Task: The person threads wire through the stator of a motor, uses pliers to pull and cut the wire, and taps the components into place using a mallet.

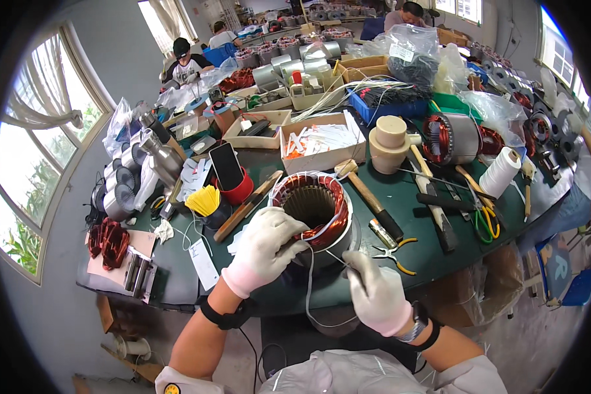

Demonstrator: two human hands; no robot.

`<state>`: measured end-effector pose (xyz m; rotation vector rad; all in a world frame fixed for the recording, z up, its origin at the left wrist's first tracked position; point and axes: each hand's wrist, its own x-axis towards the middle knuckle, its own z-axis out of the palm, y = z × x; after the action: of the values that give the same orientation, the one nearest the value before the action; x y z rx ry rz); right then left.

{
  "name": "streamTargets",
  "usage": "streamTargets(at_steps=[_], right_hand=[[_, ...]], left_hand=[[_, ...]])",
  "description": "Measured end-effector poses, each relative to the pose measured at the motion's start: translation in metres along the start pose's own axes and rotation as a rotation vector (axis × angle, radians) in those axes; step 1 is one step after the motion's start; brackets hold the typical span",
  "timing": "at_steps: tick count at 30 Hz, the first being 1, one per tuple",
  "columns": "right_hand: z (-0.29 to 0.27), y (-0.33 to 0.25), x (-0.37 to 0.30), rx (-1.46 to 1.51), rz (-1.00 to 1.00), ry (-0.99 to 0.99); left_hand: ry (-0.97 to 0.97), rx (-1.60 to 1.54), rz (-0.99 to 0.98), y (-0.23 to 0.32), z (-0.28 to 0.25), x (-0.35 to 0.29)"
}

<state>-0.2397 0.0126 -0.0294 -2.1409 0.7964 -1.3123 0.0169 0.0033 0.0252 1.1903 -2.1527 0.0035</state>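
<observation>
A motor stator [356, 233] with copper windings [331, 230] around its open bore stands upright at the table's near edge. White lacing cord [308, 289] hangs from the near side of the windings in a long loop. My left hand [266, 246], in a white glove, rests at the stator's near left rim, thumb and fingertips pinched on the cord beside the copper. At the lower right, my gloved right hand [377, 292] is closed on a taut length of cord running from the windings. Its fingertips partly hide the grip.
Right of the stator lie a hammer [374, 200], yellow-handled pliers [400, 256] and scissors [486, 222]. A white thread cone [500, 172] stands farther right. Behind are a box of white strips [322, 141] and a phone [226, 165] in a red holder. Other people sit at the back.
</observation>
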Motion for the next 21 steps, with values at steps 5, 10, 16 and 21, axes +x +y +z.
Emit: streamTargets(at_steps=[5,10,16,21], right_hand=[[0.008,-0.007,0.025,-0.396,-0.044,-0.236],[0.002,-0.001,0.047,-0.069,0.164,-0.385],[0.004,-0.014,0.052,-0.348,-0.173,0.031],[-0.008,-0.022,0.083,0.723,0.303,-0.190]], left_hand=[[-0.062,-0.012,0.040,-0.001,-0.007,0.006],[-0.278,-0.103,0.019,-0.012,-0.017,0.032],[-0.339,0.118,0.001,-0.006,-0.027,0.031],[0.021,0.253,0.019,0.026,-0.011,0.014]])
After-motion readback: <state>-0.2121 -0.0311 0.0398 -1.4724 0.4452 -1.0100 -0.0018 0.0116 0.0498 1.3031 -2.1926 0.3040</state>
